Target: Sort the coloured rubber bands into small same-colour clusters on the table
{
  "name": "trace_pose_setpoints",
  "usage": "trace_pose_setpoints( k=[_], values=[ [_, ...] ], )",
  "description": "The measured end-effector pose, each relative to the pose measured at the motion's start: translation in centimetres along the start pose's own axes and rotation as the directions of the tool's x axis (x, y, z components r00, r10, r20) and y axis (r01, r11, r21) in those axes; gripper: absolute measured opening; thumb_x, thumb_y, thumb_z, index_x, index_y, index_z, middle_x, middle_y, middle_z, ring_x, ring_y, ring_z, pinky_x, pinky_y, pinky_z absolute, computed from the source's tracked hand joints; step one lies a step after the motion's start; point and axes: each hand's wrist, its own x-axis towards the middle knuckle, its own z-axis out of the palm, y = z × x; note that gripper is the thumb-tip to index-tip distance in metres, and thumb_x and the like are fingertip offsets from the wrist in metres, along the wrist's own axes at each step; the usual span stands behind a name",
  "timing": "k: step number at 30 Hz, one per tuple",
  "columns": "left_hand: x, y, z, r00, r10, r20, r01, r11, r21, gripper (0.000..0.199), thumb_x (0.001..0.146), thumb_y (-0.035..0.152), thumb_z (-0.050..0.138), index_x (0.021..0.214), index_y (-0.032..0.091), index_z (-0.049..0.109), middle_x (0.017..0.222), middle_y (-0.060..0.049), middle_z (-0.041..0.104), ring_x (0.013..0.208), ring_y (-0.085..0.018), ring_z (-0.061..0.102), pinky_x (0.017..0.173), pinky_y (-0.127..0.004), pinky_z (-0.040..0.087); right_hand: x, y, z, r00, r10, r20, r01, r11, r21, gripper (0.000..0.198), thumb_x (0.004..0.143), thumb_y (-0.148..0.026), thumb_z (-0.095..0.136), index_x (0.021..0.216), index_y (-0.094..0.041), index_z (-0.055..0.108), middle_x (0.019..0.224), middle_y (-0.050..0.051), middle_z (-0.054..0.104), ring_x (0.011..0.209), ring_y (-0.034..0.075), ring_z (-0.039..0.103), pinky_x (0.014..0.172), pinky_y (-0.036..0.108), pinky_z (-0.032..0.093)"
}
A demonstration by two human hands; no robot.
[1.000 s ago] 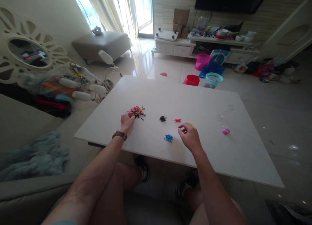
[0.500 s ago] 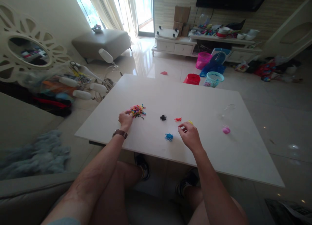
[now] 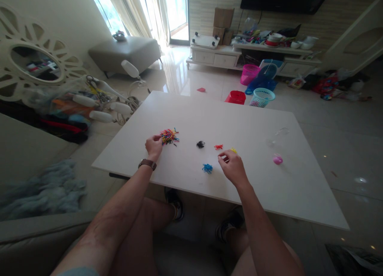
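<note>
My left hand (image 3: pixel 154 147), with a watch on the wrist, is at the near left edge of a mixed heap of small coloured rubber bands (image 3: pixel 170 136). Its thumb and fingertips are pinched together; what is between them is hidden. My right hand (image 3: pixel 231 164) hovers over the table with fingers curled and the tips close together; anything in them is too small to make out. Around it lie a blue bunch of bands (image 3: pixel 207 168), a red bunch (image 3: pixel 218 147) and a partly covered yellow bunch (image 3: pixel 233 150). A black bunch (image 3: pixel 200 144) lies between the hands.
On the white table (image 3: pixel 254 126), a pink round object (image 3: pixel 277 159) and a clear plastic piece (image 3: pixel 282 131) lie to the right. Beyond the far edge stand a red bin (image 3: pixel 236 97) and a light blue basket (image 3: pixel 262 96). A white-shaded lamp (image 3: pixel 101 116) is by the left edge.
My left hand has shifted very slightly at the heap's edge, its fingers a little more drawn up. My right hand is almost still. The bunches lie unchanged.
</note>
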Motion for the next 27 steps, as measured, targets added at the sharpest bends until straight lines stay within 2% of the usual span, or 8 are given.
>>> trace_pose_setpoints(
  k=[7,11,14,16,18,20,24,27],
  values=[
    [-0.6,1.0,0.1,1.000,-0.001,0.029,0.004,0.996,-0.092,0.023,0.084,0.027,0.068,0.099,0.012,0.077,0.098,-0.012,0.079,0.090,-0.022,0.073,0.085,-0.032,0.056,0.0,-0.1,0.0,1.000,-0.006,0.013,0.006,1.000,-0.005,0.015,0.087,-0.029,0.056,0.080,-0.022,0.066,0.089,0.004,0.070,0.069,0.017,0.065,0.072,0.033,0.050],
    [-2.3,3.3,0.8,0.982,0.130,0.137,-0.105,0.979,-0.174,0.020,0.085,0.028,0.068,0.095,0.014,0.077,0.097,-0.009,0.079,0.091,-0.022,0.073,0.087,-0.033,0.056,0.0,-0.1,0.4,0.999,0.002,0.048,-0.001,1.000,-0.009,0.014,0.087,-0.028,0.057,0.080,-0.022,0.067,0.092,0.004,0.070,0.070,0.016,0.066,0.073,0.033,0.051],
    [-4.9,5.7,1.6,0.932,0.271,0.241,-0.222,0.951,-0.213,0.016,0.087,0.029,0.066,0.091,0.018,0.077,0.093,-0.005,0.079,0.089,-0.020,0.072,0.090,-0.034,0.055,-0.2,0.1,1.0,0.994,-0.009,0.109,0.009,1.000,-0.004,0.015,0.088,-0.027,0.056,0.083,-0.021,0.069,0.099,0.005,0.070,0.077,0.017,0.068,0.074,0.033,0.054],
    [-6.9,7.1,2.2,0.889,0.356,0.287,-0.293,0.926,-0.238,0.014,0.087,0.030,0.067,0.090,0.020,0.077,0.091,-0.004,0.079,0.090,-0.020,0.072,0.092,-0.035,0.054,-0.3,0.1,1.4,0.992,-0.037,0.123,0.038,0.999,-0.005,0.015,0.088,-0.027,0.057,0.090,-0.022,0.071,0.115,0.009,0.068,0.098,0.022,0.069,0.078,0.034,0.056],
    [-8.9,8.3,2.9,0.845,0.420,0.332,-0.341,0.900,-0.272,0.014,0.087,0.031,0.068,0.090,0.023,0.078,0.092,-0.003,0.080,0.091,-0.020,0.072,0.091,-0.035,0.053,-0.4,0.2,1.7,0.990,-0.070,0.123,0.072,0.997,-0.011,0.020,0.088,-0.027,0.058,0.101,-0.022,0.072,0.136,0.012,0.060,0.122,0.027,0.062,0.086,0.038,0.057],
    [-10.6,9.0,3.4,0.808,0.451,0.379,-0.339,0.882,-0.326,0.013,0.088,0.031,0.068,0.090,0.024,0.078,0.092,-0.003,0.080,0.090,-0.019,0.072,0.087,-0.034,0.054,-0.4,0.2,1.9,0.986,-0.099,0.131,0.102,0.995,-0.017,0.026,0.088,-0.027,0.060,0.110,-0.022,0.071,0.147,0.013,0.053,0.135,0.028,0.054,0.097,0.042,0.056],
    [-12.3,9.5,3.9,0.761,0.484,0.432,-0.323,0.860,-0.395,0.012,0.088,0.029,0.068,0.090,0.024,0.078,0.093,-0.003,0.080,0.089,-0.019,0.072,0.085,-0.034,0.054,-0.2,0.1,2.0,0.974,-0.151,0.168,0.157,0.987,-0.023,0.033,0.088,-0.023,0.060,0.121,-0.022,0.068,0.149,0.012,0.054,0.139,0.027,0.051,0.115,0.048,0.045],
    [-12.4,9.5,3.8,0.745,0.490,0.453,-0.327,0.860,-0.392,0.012,0.088,0.029,0.068,0.090,0.024,0.078,0.093,-0.004,0.080,0.089,-0.019,0.072,0.086,-0.035,0.055,-0.1,0.1,2.1,0.964,-0.180,0.196,0.186,0.983,-0.011,0.036,0.088,-0.022,0.060,0.124,-0.023,0.068,0.147,0.010,0.057,0.137,0.027,0.053,0.117,0.048,0.043]
  ],
)
